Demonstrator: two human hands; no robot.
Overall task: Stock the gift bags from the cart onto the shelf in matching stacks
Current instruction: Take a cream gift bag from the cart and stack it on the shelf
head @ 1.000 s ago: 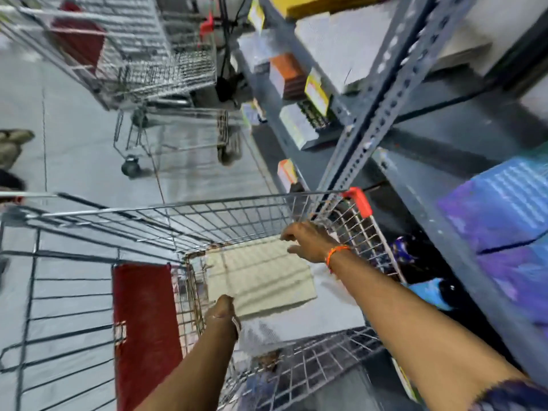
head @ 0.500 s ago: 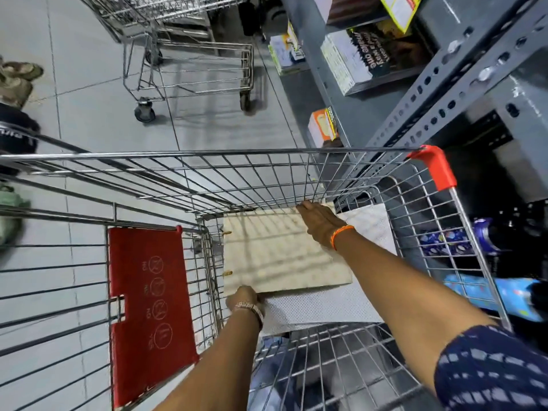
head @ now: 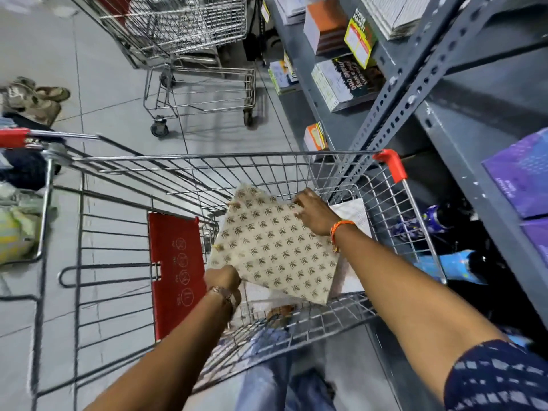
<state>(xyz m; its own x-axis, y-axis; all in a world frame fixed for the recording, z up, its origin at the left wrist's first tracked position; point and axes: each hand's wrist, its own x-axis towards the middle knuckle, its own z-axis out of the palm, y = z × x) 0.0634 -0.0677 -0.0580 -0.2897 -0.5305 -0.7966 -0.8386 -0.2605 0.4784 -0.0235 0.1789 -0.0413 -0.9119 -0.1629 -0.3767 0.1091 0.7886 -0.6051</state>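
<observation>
In the head view, a flat beige paper gift bag printed with rows of small brown motifs (head: pixel 275 247) sits at the centre of the frame, tilted up out of the silver wire shopping cart (head: pixel 207 173). The left hand (head: pixel 222 281) clasps the bag's lower left corner, its fingers (head: pixel 229 275) curled around the edge, with a bracelet on the wrist. The right hand (head: pixel 314 213) pinches the bag's upper right edge, fingers (head: pixel 298 204) folded onto the patterned face; an orange thread band circles that wrist. Both forearms reach in from the bottom of the frame, the left one rising from lower centre, the right one from the lower right under a dark blue patterned sleeve (head: pixel 498 378).

Beneath the lifted bag, a white dotted flat bag (head: pixel 353 213) lies on the cart floor, showing just right of the right hand. The cart's red plastic child-seat flap (head: pixel 175 271) hangs to the left of the bag, and a red corner bumper (head: pixel 390 164) marks its far right rim.

The grey metal shelf (head: pixel 462 149) runs along the right side of the frame, holding purple flat bags (head: pixel 525 176) at the right edge and stacked boxes near the top. A second empty wire cart (head: pixel 189 40) stands at upper centre on the grey tiled floor (head: pixel 112 114).
</observation>
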